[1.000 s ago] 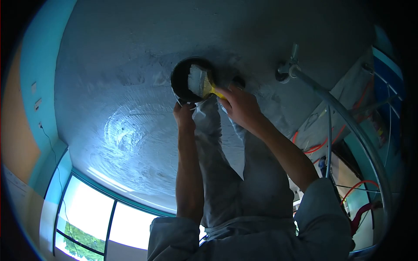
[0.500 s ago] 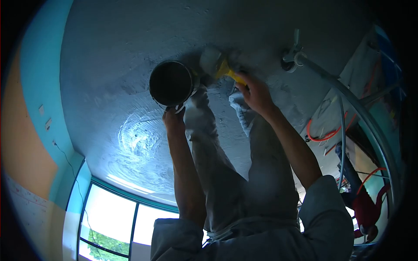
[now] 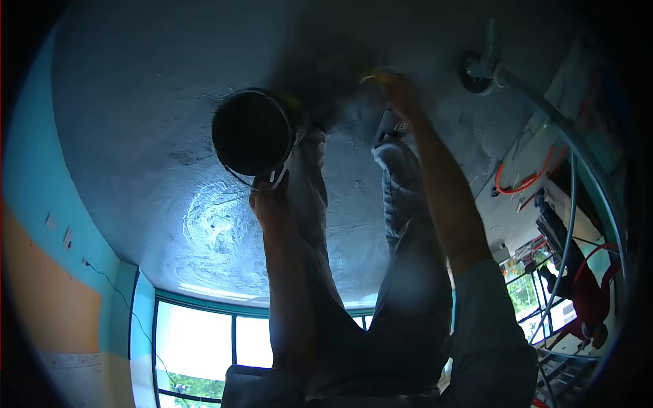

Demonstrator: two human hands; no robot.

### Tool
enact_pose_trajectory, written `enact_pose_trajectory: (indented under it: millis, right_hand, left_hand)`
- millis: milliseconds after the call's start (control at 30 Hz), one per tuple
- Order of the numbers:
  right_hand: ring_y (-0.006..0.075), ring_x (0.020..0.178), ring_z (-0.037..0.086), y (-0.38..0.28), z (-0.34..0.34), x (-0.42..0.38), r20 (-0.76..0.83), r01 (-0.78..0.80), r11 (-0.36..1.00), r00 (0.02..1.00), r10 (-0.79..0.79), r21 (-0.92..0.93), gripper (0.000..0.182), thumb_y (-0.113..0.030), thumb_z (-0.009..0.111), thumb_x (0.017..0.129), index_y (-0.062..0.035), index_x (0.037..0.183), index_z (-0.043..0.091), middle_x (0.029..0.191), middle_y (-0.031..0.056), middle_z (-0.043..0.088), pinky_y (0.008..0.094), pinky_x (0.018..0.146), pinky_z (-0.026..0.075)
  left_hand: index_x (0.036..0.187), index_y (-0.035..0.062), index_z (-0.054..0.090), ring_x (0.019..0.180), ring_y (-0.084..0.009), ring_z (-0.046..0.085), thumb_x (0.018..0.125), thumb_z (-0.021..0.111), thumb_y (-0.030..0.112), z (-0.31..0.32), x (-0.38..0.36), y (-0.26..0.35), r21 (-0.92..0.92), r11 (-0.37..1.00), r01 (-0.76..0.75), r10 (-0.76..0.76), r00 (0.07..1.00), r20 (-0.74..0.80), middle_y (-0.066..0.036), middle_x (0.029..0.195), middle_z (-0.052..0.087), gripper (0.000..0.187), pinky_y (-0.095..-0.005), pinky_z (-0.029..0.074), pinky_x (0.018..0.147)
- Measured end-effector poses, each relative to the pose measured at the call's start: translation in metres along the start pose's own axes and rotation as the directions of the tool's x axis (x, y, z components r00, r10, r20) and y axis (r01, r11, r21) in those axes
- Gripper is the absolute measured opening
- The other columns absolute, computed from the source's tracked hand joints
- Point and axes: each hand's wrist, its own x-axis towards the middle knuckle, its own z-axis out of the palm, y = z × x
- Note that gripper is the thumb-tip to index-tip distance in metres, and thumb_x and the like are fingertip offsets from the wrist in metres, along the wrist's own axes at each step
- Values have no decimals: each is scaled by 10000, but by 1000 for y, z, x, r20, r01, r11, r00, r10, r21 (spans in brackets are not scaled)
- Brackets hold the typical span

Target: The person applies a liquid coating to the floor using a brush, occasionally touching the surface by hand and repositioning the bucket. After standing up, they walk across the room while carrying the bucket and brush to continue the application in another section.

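A dark bucket (image 3: 249, 133) is tipped so that its round mouth faces me, its inside in deep shadow. My left hand (image 3: 271, 194) is closed at the lower edge of this bucket, where the thin wire handle (image 3: 235, 175) loops by the fingers. To the right and farther up, my right hand (image 3: 403, 95) grips a yellow-handled tool (image 3: 376, 79) close over the grey floor (image 3: 163, 129). Its working end is lost in dark shadow and blur. A shoe (image 3: 393, 125) shows just below the right hand.
At the right stands a metal tube frame (image 3: 578, 143) with a caster wheel (image 3: 477, 73). Behind it lies an orange hose (image 3: 520, 188). A person in red (image 3: 590, 302) appears upside down at lower right. Windows (image 3: 194, 333) and a blue-and-orange wall (image 3: 47, 265) line the left.
My right hand has moved slightly up with the yellow-handled tool, whose pale end no longer shows. The bucket sits a little farther left and looks larger. The whole view has shifted.
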Motion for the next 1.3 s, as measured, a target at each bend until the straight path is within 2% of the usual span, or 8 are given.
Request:
enact_pose_trajectory:
  millis: [333, 467, 500, 533, 600, 667, 767, 1300]
  right_hand:
    - [386, 898, 642, 106, -94, -76, -40, -420, 745, 882, 469, -518, 262, -165, 569, 878, -161, 1140, 569, 936, 180, 643, 498, 773, 518]
    - [347, 867, 656, -18, -60, -25, 29, -69, 885, 995, 92, -460, 157, -146, 542, 875, -41, 913, 652, 941, 184, 631, 444, 736, 541]
    - [317, 808, 657, -41, -16, -3, -144, -4, 997, 990, -8, -82, 163, -146, 533, 877, -41, 876, 658, 887, 167, 637, 433, 699, 543]
    - [301, 779, 656, -56, 10, 11, -96, -9, 990, 995, -5, -142, 167, -145, 530, 874, -38, 871, 658, 877, 155, 643, 425, 691, 543]
    - [302, 794, 660, -129, 19, 38, 19, 55, 971, 998, -52, -233, 164, -121, 532, 859, -32, 920, 654, 904, 162, 654, 424, 709, 542]
    - [329, 886, 667, -193, 2, 47, 37, 195, 965, 981, -191, -178, 215, -74, 535, 843, -31, 1022, 646, 971, 194, 662, 438, 753, 539]
    - [318, 929, 655, -226, -14, 54, 38, 187, 982, 982, -186, -29, 237, -69, 545, 858, -63, 1074, 640, 971, 175, 659, 434, 778, 529]
    - [365, 910, 650, 112, -97, -73, -13, -404, 718, 876, 482, -566, 335, -189, 571, 884, -154, 1217, 570, 962, 181, 649, 488, 767, 525]
  left_hand:
    - [1217, -93, 541, 1201, -232, 520, 919, 494, -59, -4, 27, 10, -14, 997, -81, 83, 982, 172, -187, 1305, 522, 304, -344, 481, 980]
    - [1223, -111, 520, 1222, -305, 510, 922, 441, -8, 2, 24, 11, 306, 893, -330, 261, 934, 245, -199, 1301, 507, 328, -389, 468, 1000]
    - [1230, -116, 507, 1237, -338, 499, 933, 408, 39, 10, 20, 17, 334, 867, -368, 290, 921, 261, -201, 1304, 495, 349, -411, 457, 1016]
    - [1178, -118, 560, 1194, -313, 542, 912, 479, -45, 15, 14, 31, 752, 405, -521, 349, 848, 399, -207, 1257, 540, 287, -364, 506, 947]
    - [1175, -91, 586, 1149, -256, 574, 907, 559, -21, -3, 32, 22, 566, 678, -469, 388, 882, 267, -195, 1201, 602, 278, -332, 489, 929]
    - [1156, -73, 612, 1095, -215, 608, 909, 627, 47, 0, 29, 28, 780, 310, -544, 471, 800, 372, -189, 1154, 651, 274, -324, 474, 907]
    - [1155, -58, 618, 1052, -218, 631, 913, 636, 70, 6, 25, 34, 758, 404, -512, 478, 824, 303, -181, 1144, 663, 275, -334, 476, 898]
    - [1129, -148, 562, 1053, -285, 619, 928, 559, 44, -22, 39, 20, 689, 614, -384, 372, 911, 177, -227, 1123, 617, 278, -347, 500, 978]
